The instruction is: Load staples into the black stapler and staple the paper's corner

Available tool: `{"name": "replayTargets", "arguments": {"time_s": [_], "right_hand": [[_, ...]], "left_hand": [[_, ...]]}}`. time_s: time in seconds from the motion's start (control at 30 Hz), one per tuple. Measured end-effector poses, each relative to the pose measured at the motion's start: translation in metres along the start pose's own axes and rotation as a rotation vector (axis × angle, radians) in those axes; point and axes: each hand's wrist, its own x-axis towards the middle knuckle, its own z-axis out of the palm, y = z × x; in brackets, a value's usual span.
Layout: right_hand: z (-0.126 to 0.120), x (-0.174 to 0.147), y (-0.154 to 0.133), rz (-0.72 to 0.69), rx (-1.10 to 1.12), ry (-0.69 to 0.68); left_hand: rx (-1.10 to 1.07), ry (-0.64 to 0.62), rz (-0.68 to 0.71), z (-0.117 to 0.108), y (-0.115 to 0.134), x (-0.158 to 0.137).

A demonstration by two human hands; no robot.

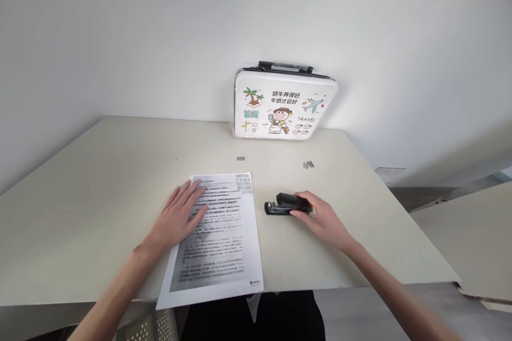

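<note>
Printed sheets of paper (218, 245) lie on the table, their near edge sticking out past the table's front. My left hand (178, 216) rests flat on the upper left part of the paper, fingers spread. To the right of the paper, my right hand (322, 218) grips the back end of a black stapler (286, 203) between thumb and fingers. The stapler lies on the tabletop, its front end pointing left towards the paper but apart from it. A gap shows between its top arm and its base.
A white case (286, 109) with cartoon prints and a black handle leans against the wall at the back of the pale table (120, 181). A small staple strip (240, 159) lies in front of it, with more staple strips (308, 164) farther right.
</note>
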Motion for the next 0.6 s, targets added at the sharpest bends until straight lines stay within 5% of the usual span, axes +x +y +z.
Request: {"name": "replayTargets", "arguments": {"time_s": [0.13, 0.23, 0.47, 0.6], "right_hand": [[-0.010, -0.034, 0.013, 0.041, 0.048, -0.047], [-0.013, -0.040, 0.015, 0.013, 0.108, -0.031], [-0.005, -0.043, 0.020, 0.155, 0.369, 0.171], [0.001, -0.043, 0.027, 0.141, 0.399, 0.220]], "left_hand": [[-0.010, 0.010, 0.091, -0.010, -0.007, 0.017], [-0.069, 0.082, 0.157, -0.017, 0.013, 0.033], [-0.323, 0.003, 0.337, -0.003, 0.131, 0.060], [-0.417, -0.040, 0.342, 0.014, 0.175, 0.074]]}}
